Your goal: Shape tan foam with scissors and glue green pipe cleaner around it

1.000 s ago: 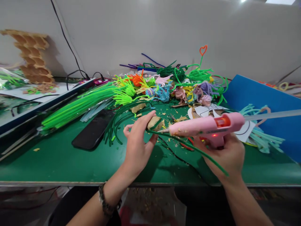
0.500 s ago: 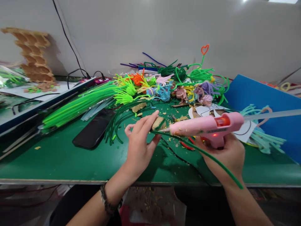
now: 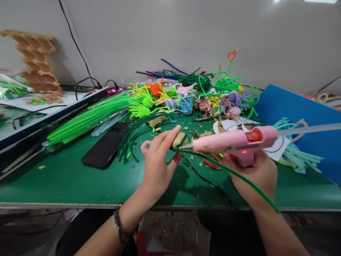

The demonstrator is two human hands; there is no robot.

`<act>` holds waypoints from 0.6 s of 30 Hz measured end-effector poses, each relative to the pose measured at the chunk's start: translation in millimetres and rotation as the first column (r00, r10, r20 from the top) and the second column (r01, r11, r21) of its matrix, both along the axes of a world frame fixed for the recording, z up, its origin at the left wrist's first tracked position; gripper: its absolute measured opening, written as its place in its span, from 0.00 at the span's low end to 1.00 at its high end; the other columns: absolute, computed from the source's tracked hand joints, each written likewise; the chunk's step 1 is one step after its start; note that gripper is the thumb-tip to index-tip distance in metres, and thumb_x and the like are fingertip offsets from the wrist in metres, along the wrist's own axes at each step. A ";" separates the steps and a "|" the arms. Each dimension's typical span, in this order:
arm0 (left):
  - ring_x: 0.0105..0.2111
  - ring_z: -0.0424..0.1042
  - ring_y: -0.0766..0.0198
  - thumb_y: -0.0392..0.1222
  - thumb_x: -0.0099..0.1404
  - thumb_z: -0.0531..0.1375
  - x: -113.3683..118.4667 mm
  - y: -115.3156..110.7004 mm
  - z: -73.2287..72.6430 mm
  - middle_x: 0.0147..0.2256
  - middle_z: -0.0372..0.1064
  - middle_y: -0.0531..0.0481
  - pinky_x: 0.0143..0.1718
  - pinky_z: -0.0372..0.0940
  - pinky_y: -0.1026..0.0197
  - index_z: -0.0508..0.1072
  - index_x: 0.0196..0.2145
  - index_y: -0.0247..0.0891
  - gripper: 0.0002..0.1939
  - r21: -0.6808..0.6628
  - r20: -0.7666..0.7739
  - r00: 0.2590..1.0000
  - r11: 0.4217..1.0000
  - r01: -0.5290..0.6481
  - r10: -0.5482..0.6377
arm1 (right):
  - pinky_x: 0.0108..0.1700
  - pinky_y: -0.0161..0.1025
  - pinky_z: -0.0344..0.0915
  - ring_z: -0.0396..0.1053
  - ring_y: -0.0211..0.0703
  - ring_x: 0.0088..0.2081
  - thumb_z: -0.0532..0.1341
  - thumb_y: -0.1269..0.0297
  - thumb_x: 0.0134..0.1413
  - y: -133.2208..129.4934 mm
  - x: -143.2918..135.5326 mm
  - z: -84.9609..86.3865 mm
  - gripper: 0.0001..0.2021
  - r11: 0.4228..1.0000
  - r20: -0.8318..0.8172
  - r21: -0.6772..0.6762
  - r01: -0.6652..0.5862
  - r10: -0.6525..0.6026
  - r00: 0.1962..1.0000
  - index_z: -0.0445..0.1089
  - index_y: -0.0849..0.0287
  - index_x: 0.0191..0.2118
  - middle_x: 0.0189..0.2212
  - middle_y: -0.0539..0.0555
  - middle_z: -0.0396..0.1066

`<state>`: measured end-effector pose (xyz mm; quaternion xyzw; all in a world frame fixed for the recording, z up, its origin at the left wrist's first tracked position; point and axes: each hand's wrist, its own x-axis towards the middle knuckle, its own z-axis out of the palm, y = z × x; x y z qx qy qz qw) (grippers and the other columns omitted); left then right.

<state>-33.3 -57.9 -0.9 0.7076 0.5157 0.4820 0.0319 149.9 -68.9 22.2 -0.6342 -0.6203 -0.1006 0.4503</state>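
Observation:
Between the fingers and thumb of my left hand is a small tan cardboard piece with a dark green pipe cleaner along its lower edge. The pipe cleaner's long free end slants down to the right, passing in front of my right wrist. My right hand is wrapped round the handle of a pink glue gun. A red light glows on the gun, and a long pale glue stick sticks out of its back. The nozzle tip is at the cardboard piece and pipe cleaner; whether it touches them I cannot tell.
A black phone lies left of my hands, beside bundled bright green pipe cleaners. Colourful pipe-cleaner shapes pile up at the back. A blue panel stands at the right. Scraps and a black cord lie on the green table.
The pipe cleaner's free end has shifted slightly to the right. The glue gun's tip has moved very slightly against the cardboard piece; both hands keep their grips.

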 end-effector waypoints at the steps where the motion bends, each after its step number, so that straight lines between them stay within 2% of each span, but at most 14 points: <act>1: 0.46 0.66 0.59 0.30 0.57 0.57 -0.1 0.0 0.0 0.48 0.67 0.48 0.40 0.47 0.59 0.60 0.52 0.45 0.25 0.001 -0.001 1.000 1.000 0.002 -0.002 | 0.17 0.36 0.53 0.56 0.37 0.14 0.58 0.54 0.38 -0.2 0.1 0.2 0.10 1.000 0.003 -0.002 -0.008 0.008 1.000 0.58 0.54 0.21 0.11 0.46 0.58; 12: 0.48 0.65 0.58 0.33 0.58 0.56 -0.4 -0.2 0.7 0.48 0.67 0.48 0.41 0.50 0.59 0.60 0.52 0.46 0.24 0.004 0.015 1.000 1.000 0.006 -0.006 | 0.16 0.35 0.53 0.54 0.36 0.13 0.56 0.55 0.39 1.7 0.5 7.0 0.10 0.997 -0.060 -0.056 -0.045 0.042 0.997 0.55 0.53 0.19 0.10 0.45 0.56; 18: 0.49 0.65 0.58 0.32 0.58 0.57 -0.6 0.8 0.1 0.50 0.66 0.48 0.41 0.50 0.59 0.59 0.52 0.46 0.25 0.017 0.031 0.999 0.999 0.037 -0.038 | 0.16 0.35 0.51 0.53 0.36 0.12 0.55 0.55 0.39 3.2 -0.1 9.9 0.10 0.997 -0.085 -0.043 -0.064 0.060 0.995 0.54 0.52 0.19 0.10 0.45 0.54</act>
